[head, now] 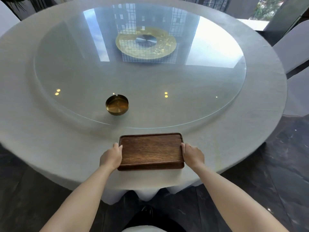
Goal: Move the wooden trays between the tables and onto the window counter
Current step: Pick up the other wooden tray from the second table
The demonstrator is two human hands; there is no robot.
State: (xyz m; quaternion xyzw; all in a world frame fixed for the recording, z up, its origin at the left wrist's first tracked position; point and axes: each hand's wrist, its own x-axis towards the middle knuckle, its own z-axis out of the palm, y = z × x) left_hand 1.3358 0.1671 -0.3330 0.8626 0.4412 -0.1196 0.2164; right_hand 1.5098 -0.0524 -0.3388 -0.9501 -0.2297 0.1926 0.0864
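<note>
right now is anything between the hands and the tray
No. The left hand and right hand already grip the short ends of the tray. The ashtray sits apart on the glass.

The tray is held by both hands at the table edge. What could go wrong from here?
1. The tray looks like two stacked ones; the left hand and right hand grip only the short ends, so the lower one may slip when lifted.
2. It lies on the tablecloth near the edge; dragging it could pull the cloth.
3. Pushed forward, it could strike the glass turntable, which carries a brass ashtray.
</note>
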